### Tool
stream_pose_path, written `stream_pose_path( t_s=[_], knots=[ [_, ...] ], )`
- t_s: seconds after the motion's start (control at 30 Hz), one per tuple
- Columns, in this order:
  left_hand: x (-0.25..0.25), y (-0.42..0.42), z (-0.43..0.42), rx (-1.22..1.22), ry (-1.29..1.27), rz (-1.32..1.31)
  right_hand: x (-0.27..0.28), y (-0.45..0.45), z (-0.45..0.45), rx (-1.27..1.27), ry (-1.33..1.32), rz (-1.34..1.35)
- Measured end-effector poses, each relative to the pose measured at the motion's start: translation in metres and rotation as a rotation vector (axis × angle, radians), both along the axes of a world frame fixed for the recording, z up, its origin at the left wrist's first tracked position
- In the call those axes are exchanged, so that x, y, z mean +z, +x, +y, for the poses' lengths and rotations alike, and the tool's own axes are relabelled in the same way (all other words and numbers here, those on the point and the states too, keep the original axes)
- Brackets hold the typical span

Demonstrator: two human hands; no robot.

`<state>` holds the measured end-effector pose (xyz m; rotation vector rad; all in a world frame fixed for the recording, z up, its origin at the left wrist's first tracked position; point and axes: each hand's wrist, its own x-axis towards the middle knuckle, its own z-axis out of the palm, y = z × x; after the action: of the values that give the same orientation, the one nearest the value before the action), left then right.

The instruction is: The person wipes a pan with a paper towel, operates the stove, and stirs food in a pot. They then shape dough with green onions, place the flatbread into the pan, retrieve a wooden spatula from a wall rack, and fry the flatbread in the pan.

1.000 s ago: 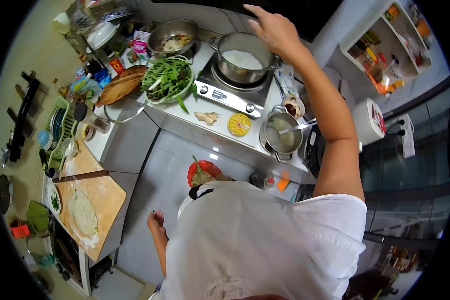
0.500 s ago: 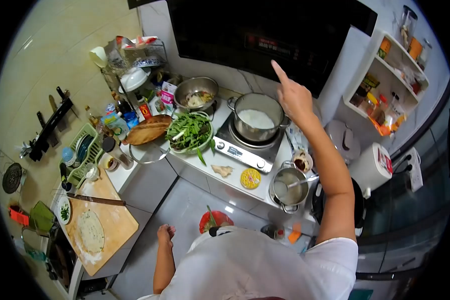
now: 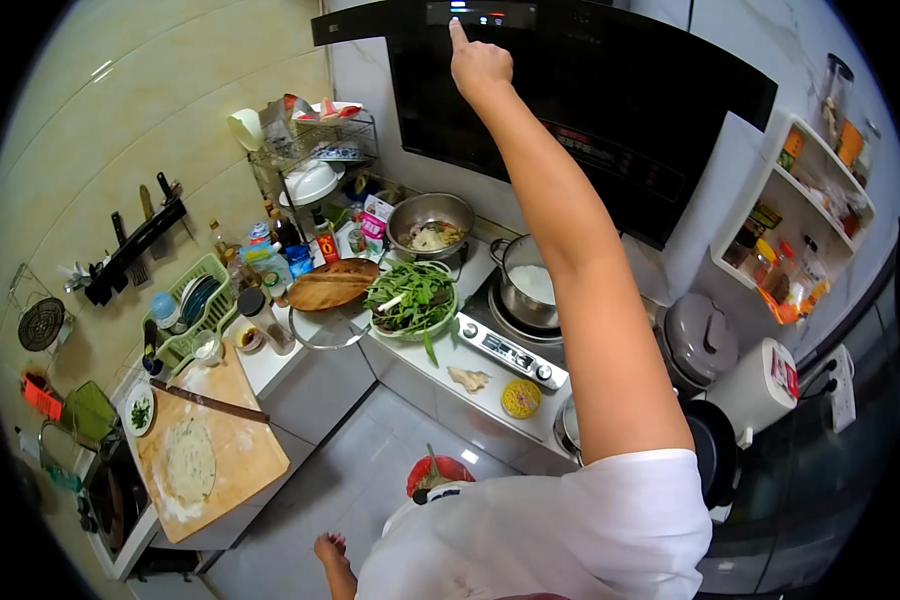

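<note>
Reaching to the top of the frame, the right hand point(image 3: 483, 68) is held with its index finger extended at the lit panel point(image 3: 515, 14) of the glossy black range hood point(image 3: 590, 75), the other fingers folded; contact cannot be told. At lower centre-left, the left hand point(image 3: 331, 548) is loosely open, its fingers bent. White contents point(image 3: 533, 283) are held in a round metal pot point(image 3: 523, 309) below the hood; leafy greens point(image 3: 410, 295) are heaped in a pale bowl point(image 3: 438, 329). Flat, oval dough point(image 3: 190, 460) is laid on a floured wooden board point(image 3: 252, 455), lower left.
</note>
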<state>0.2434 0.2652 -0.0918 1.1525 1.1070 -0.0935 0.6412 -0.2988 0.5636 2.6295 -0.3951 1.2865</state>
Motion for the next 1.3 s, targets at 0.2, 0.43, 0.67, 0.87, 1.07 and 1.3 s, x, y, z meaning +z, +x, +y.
stream_pose_path(
  t_s=[0.2, 0.43, 0.67, 0.87, 1.07, 1.3],
  knots=[
    [-0.014, -0.051, 0.011, 0.177, -0.011, 0.131, 0.01, 0.025, -0.003, -0.083, -0.001, 0.085],
    [-0.003, -0.042, 0.002, 0.071, -0.006, 0.16, -0.036, 0.008, 0.021, 0.276, -0.044, -0.111],
    [0.001, -0.017, 0.007, -0.076, 0.024, 0.155, -0.146, -0.098, 0.006, 0.409, -0.071, 0.114],
    [-0.007, 0.011, 0.011, -0.217, 0.015, 0.205, -0.209, -0.207, -0.048, 0.116, 0.224, 0.423],
    [-0.008, 0.05, -0.003, -0.414, 0.041, 0.201, -0.269, -0.315, -0.108, -0.065, 0.459, 0.476],
    [-0.007, 0.087, -0.031, -0.63, 0.087, 0.175, -0.314, -0.39, -0.107, -0.125, 0.745, 0.532]
  ],
)
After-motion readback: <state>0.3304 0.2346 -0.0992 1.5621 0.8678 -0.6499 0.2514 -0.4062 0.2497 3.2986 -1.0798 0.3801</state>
